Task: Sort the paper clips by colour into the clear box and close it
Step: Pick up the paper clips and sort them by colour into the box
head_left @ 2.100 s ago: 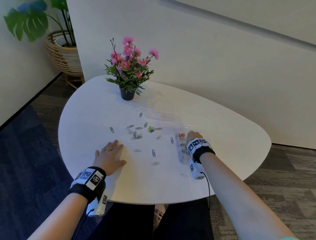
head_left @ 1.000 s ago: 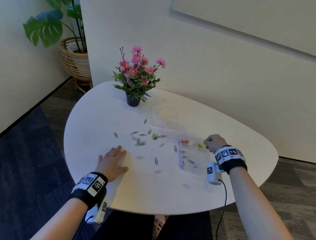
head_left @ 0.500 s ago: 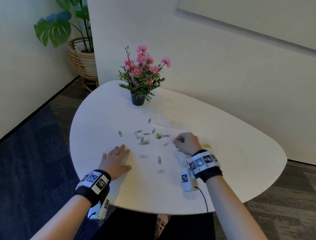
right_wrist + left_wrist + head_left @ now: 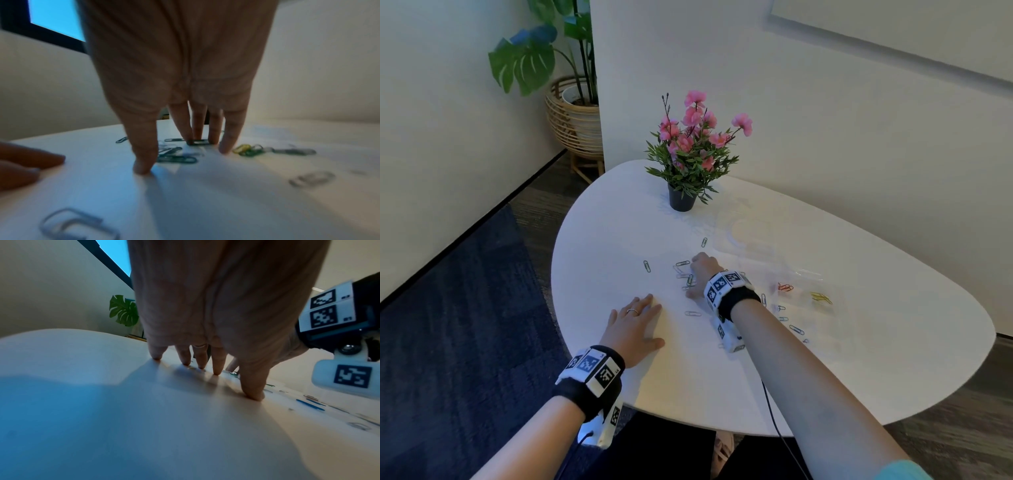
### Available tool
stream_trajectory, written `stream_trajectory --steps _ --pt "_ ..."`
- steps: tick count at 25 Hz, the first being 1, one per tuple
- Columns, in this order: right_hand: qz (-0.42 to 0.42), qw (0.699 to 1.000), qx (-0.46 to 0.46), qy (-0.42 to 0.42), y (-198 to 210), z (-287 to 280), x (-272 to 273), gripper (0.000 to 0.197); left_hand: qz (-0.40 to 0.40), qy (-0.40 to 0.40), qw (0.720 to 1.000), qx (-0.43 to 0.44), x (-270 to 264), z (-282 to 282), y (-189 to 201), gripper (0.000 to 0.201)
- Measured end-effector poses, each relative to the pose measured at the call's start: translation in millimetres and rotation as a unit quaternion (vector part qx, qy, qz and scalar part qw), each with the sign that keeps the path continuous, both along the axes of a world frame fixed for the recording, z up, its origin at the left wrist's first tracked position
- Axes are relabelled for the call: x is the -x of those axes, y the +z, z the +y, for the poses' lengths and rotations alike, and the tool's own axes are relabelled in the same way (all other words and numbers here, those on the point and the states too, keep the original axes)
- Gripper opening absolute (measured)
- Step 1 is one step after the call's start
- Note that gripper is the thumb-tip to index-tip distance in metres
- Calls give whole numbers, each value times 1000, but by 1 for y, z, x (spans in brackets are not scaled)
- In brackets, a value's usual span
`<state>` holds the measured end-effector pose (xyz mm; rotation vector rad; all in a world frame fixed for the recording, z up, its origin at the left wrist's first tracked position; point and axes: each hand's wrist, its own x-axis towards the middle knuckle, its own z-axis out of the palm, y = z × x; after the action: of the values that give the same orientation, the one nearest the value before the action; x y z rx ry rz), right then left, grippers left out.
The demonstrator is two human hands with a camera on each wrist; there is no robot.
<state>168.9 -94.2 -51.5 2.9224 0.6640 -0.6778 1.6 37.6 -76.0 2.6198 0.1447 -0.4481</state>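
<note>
Reaching into the loose clips (image 4: 683,274), the right hand (image 4: 702,275) stood with its fingers (image 4: 213,134) nearly straight and its fingertips down on the table (image 4: 825,377); two of them pinned a dark clip (image 4: 197,142) flat, and nothing was yet pinched or lifted. A green clip (image 4: 176,159) lay just beside the thumb, a yellow one (image 4: 241,148) just past the little finger, and grey ones (image 4: 312,178) nearer the wrist. The left hand (image 4: 635,327) lay flat and spread on the table, holding nothing, near the right hand and on the side away from the box (image 4: 801,301). That clear box sat open beyond the right wrist, hard to make out, with red clips (image 4: 785,287), yellow clips (image 4: 821,297) and blue clips (image 4: 796,329) in separate spots; whether walls divide them could not be told. Further out stood a potted plant (image 4: 690,150). Such clips looked light, thin, stiff and smooth, so they would likely skate on the glossy top under a sideways push and tangle where they overlap. A fair grip would be a thumb-and-forefinger pinch across the narrow wire loop, perhaps after sliding one clear of its neighbours. Many remained unsorted.
</note>
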Motion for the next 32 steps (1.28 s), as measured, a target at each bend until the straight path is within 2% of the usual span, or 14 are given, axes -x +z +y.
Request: stream_trajectory --steps 2,4,5,12,15,16,17,18,20,21,22,25,29,32 --pt "-18 994 -94 -58 -4 -5 5 36 -3 4 1000 6 0 0 -1 72" --pt "-18 980 -183 -81 1 -9 14 5 -4 2 1000 4 1 0 -1 72" --pt "-14 976 -195 -93 3 -11 16 10 -3 2 1000 3 1 1 -1 72" --pt "-31 998 -52 -11 2 -5 28 32 -1 2 1000 7 2 0 3 72" --pt "49 981 -133 -129 6 -23 33 25 0 1 1000 6 3 1 3 72" --pt "84 951 -218 -200 9 -31 35 25 0 1 1000 4 2 1 3 72" --pt "130 882 -341 -300 12 -39 40 25 1 0 1000 3 2 1 3 72" --pt "182 772 -462 -397 13 -48 44 26 1 0 1000 2 2 1 3 72" --pt "295 505 -628 -514 19 -64 58 26 0 -2 1000 -1 1 1 4 72" --pt "329 414 -669 -522 22 -69 64 24 0 -1 1000 -1 1 1 4 72" --pt "353 355 -697 -513 24 -73 69 24 1 -1 1000 0 1 1 3 72" --pt "388 310 -726 -475 31 -82 76 37 2 -1 1000 0 1 2 3 72" --pt "406 349 -722 -438 35 -91 83 53 -2 -2 1000 -2 1 1 3 72" --pt "406 377 -704 -445 38 -95 91 45 -5 1 1000 -3 0 1 1 72"
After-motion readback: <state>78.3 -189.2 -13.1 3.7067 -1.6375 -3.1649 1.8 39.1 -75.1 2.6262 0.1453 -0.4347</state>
